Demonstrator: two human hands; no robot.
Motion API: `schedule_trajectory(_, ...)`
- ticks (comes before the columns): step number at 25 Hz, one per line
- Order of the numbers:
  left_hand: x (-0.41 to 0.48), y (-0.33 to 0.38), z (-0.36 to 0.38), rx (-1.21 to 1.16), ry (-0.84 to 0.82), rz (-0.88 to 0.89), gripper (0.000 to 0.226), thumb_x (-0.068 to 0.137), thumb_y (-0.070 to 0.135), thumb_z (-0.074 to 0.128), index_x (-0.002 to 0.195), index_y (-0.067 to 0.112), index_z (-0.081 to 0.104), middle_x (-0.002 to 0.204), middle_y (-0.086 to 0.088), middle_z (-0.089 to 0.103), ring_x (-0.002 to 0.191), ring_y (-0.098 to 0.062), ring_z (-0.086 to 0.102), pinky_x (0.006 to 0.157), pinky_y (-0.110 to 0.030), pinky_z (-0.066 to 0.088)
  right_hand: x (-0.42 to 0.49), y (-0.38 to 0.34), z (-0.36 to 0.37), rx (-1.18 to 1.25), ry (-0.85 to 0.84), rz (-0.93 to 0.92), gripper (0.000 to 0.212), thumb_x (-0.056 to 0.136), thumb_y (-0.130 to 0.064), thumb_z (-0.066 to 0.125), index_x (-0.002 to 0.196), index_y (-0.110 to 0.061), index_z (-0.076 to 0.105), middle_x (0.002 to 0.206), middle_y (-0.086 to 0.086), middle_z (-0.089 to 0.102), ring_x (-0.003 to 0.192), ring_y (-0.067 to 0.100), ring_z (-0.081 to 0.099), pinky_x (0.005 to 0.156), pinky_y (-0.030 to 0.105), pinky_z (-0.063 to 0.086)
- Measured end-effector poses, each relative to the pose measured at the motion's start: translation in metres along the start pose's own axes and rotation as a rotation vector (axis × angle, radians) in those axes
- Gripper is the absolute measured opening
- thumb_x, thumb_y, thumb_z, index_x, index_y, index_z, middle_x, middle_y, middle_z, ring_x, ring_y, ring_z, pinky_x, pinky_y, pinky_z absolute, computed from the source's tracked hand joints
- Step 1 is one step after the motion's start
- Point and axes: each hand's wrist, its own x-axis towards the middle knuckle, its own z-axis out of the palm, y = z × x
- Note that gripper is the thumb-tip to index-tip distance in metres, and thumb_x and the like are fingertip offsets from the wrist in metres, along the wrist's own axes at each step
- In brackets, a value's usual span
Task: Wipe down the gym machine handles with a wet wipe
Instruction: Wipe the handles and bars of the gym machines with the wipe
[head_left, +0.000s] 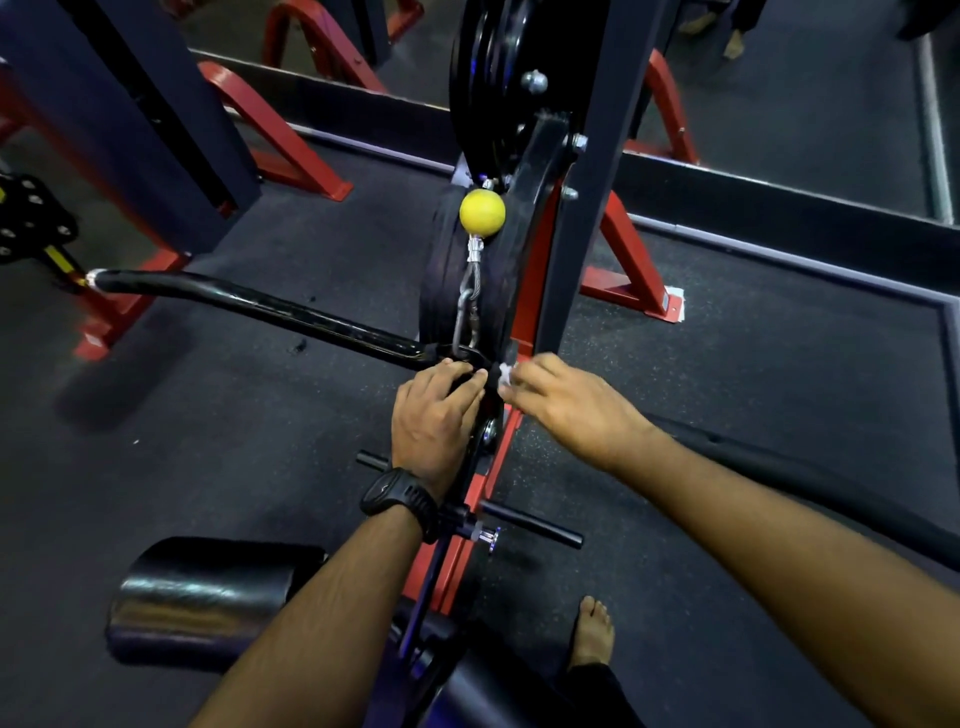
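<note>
A long black pull-down bar (249, 304) hangs from a chain (466, 306) under a yellow ball stopper (482, 209). My left hand (434, 415), with a black watch on the wrist, grips the middle of the bar just under the chain link. My right hand (566, 402) is right beside it and pinches a small white wet wipe (505, 375) against the bar's centre. The bar's right half (779, 467) runs off to the lower right, partly behind my right forearm.
The red and dark machine frame (576, 171) rises straight ahead. Black thigh pad rollers (208, 597) and a crossbar with a pin (530, 525) sit below my arms. My bare foot (592, 629) stands on the dark rubber floor. Other red frames stand at left.
</note>
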Motion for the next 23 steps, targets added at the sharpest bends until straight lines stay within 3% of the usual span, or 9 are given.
schedule_trajectory(3,0.001,0.0,0.001,-0.009,0.014,-0.017,0.023,0.091,0.025,0.062,0.109,0.017,0.075,0.11,-0.002,0.069,0.104,-0.021,0.06,0.076,-0.039,0.049,-0.021,0.009,0.01,-0.307,-0.033,-0.273,0.025,0.087,-0.017,0.066,0.11,-0.01,0.072,0.116,0.003,0.062,0.107,0.024,0.049,0.091,0.032,0.047)
schedule_trajectory(9,0.001,0.002,0.0,-0.011,0.011,-0.01,0.022,0.091,0.025,0.062,0.108,0.017,0.075,0.11,-0.001,0.068,0.103,-0.021,0.059,0.076,-0.04,0.049,-0.022,0.004,0.011,-0.324,-0.053,-0.28,0.038,0.096,-0.009,0.035,0.113,-0.006,0.069,0.119,0.007,0.059,0.106,0.027,0.057,0.089,0.034,0.051)
schedule_trajectory(12,0.001,0.002,0.0,0.002,0.012,-0.009,0.023,0.093,0.025,0.061,0.109,0.017,0.074,0.111,-0.002,0.068,0.104,-0.022,0.061,0.077,-0.04,0.049,-0.022,0.009,0.005,-0.253,-0.022,-0.264,0.028,0.096,-0.008,0.046,0.114,-0.005,0.068,0.117,0.008,0.059,0.106,0.027,0.059,0.087,0.036,0.054)
schedule_trajectory(15,0.0,0.004,-0.002,0.03,0.002,0.025,0.022,0.092,0.023,0.062,0.109,0.015,0.074,0.111,-0.002,0.069,0.106,-0.024,0.062,0.078,-0.04,0.05,-0.04,0.016,-0.009,-0.01,-0.006,-0.063,0.031,0.084,-0.001,0.069,0.115,-0.005,0.066,0.112,0.01,0.062,0.098,0.028,0.064,0.074,0.037,0.058)
schedule_trajectory(17,0.002,0.004,-0.001,0.034,0.016,0.013,0.021,0.092,0.023,0.063,0.108,0.015,0.073,0.11,-0.002,0.069,0.106,-0.024,0.063,0.078,-0.04,0.05,-0.032,0.01,-0.016,0.122,-0.056,0.187,0.036,0.086,-0.001,0.065,0.119,-0.013,0.06,0.114,0.007,0.059,0.094,0.027,0.064,0.069,0.04,0.058)
schedule_trajectory(20,0.001,0.004,0.0,0.05,0.017,0.046,0.022,0.094,0.023,0.063,0.112,0.014,0.071,0.111,-0.002,0.069,0.107,-0.023,0.063,0.079,-0.04,0.05,0.011,0.017,-0.018,0.472,-0.131,0.412,0.014,0.099,-0.018,0.054,0.111,-0.019,0.062,0.109,0.0,0.066,0.097,0.02,0.064,0.083,0.039,0.052)
schedule_trajectory(23,0.002,0.005,-0.002,0.031,0.002,0.07,0.023,0.094,0.02,0.065,0.115,0.013,0.07,0.113,-0.003,0.069,0.107,-0.023,0.063,0.079,-0.04,0.051,0.006,0.048,-0.022,0.608,-0.329,0.531,0.013,0.099,-0.019,0.055,0.101,-0.016,0.068,0.101,-0.001,0.071,0.097,0.016,0.065,0.091,0.035,0.05)
